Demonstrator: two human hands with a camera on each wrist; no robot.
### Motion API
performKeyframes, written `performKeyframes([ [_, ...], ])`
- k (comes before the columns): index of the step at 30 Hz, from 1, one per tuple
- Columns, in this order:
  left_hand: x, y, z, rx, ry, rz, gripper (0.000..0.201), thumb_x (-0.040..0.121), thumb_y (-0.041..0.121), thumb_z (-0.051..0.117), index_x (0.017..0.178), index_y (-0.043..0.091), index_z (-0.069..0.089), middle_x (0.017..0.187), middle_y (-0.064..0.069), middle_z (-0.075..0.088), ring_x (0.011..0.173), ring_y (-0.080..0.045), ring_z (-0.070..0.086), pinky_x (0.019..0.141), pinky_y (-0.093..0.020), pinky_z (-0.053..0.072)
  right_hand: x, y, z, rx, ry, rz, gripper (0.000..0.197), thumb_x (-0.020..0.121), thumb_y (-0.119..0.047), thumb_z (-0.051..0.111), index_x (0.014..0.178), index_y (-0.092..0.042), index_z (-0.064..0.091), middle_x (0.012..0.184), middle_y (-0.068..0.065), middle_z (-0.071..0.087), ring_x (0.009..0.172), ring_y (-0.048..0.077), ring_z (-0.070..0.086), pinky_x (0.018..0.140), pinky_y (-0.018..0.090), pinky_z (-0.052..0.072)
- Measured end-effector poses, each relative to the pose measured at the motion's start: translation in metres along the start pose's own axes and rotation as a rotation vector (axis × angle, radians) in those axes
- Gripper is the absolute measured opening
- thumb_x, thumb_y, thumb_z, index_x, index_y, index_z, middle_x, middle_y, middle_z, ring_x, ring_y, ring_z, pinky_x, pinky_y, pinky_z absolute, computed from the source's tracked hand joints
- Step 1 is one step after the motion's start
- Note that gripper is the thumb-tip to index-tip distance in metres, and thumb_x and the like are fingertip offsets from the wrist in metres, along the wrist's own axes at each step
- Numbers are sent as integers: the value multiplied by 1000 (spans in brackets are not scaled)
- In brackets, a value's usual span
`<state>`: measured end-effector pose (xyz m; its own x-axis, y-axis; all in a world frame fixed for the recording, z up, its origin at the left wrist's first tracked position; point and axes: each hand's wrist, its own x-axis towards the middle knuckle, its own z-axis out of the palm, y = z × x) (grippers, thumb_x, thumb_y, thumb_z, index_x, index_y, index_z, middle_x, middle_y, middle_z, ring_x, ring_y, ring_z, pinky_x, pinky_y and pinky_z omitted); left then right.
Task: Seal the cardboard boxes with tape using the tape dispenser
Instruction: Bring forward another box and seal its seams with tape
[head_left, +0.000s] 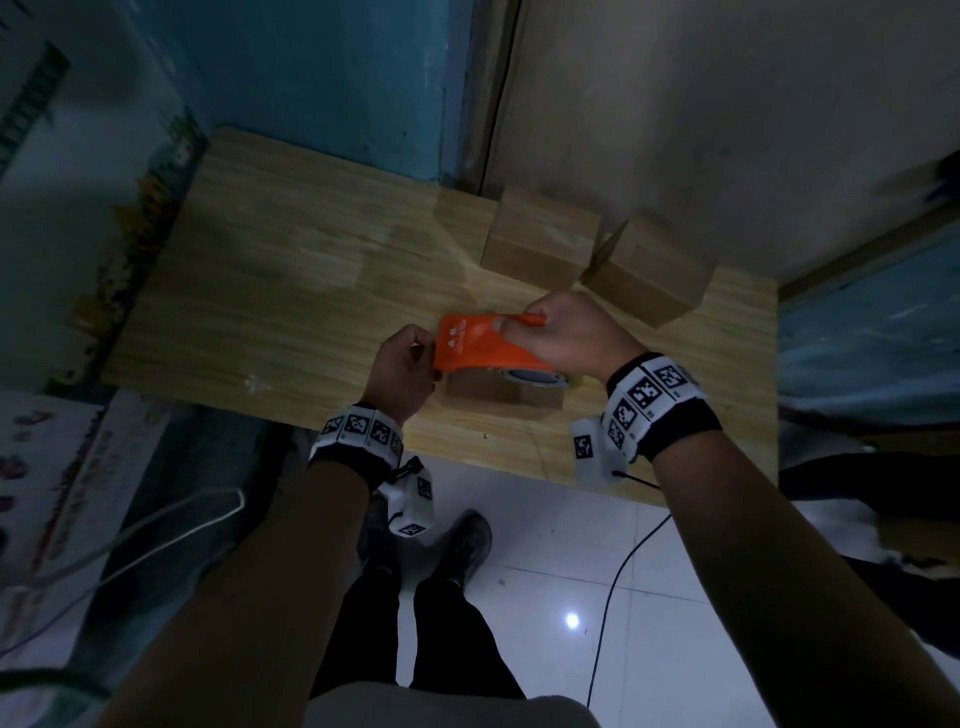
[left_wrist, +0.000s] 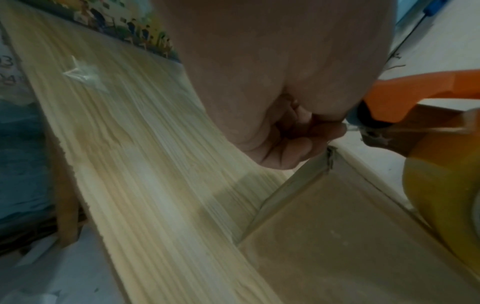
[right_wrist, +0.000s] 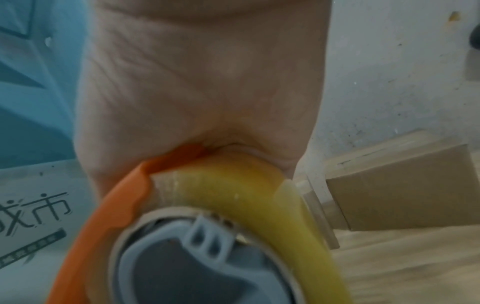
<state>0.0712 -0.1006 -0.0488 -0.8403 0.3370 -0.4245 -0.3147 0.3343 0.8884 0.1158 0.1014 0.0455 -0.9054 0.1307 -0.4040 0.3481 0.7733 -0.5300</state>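
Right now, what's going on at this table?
A person is taping a cardboard box near the front edge of a wooden table. Their right hand grips an orange tape dispenser, loaded with a yellowish tape roll, held over that box. Their left hand is at the dispenser's front end, its fingers pinched there, apparently on the tape end. Two more cardboard boxes stand at the back, near the wall.
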Motion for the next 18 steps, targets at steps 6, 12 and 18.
performKeyframes([
  [6, 7, 6, 2, 97, -7, 91, 22, 98, 4, 47, 79, 12, 55, 63, -11, 59, 49, -17, 49, 49, -30, 41, -4, 5, -13, -4, -30, 14, 56, 91, -60, 57, 57, -16, 56, 55, 2, 54, 49, 14, 52, 51, 26, 35],
  [12, 8, 3, 6, 168, 15, 111, 30, 96, 3, 47, 72, 18, 53, 62, 0, 61, 48, -12, 52, 47, -25, 40, -5, 12, -12, 7, -10, 8, 57, 90, -60, 59, 50, -20, 50, 49, -3, 49, 43, 9, 47, 50, 25, 34],
  [18, 7, -14, -1, 116, 43, 114, 27, 97, 10, 53, 72, 18, 55, 61, -1, 58, 44, -9, 50, 49, -27, 43, -11, 20, -15, -26, 38, -7, 58, 91, -57, 55, 54, -13, 52, 52, 7, 51, 48, 18, 51, 52, 29, 36],
])
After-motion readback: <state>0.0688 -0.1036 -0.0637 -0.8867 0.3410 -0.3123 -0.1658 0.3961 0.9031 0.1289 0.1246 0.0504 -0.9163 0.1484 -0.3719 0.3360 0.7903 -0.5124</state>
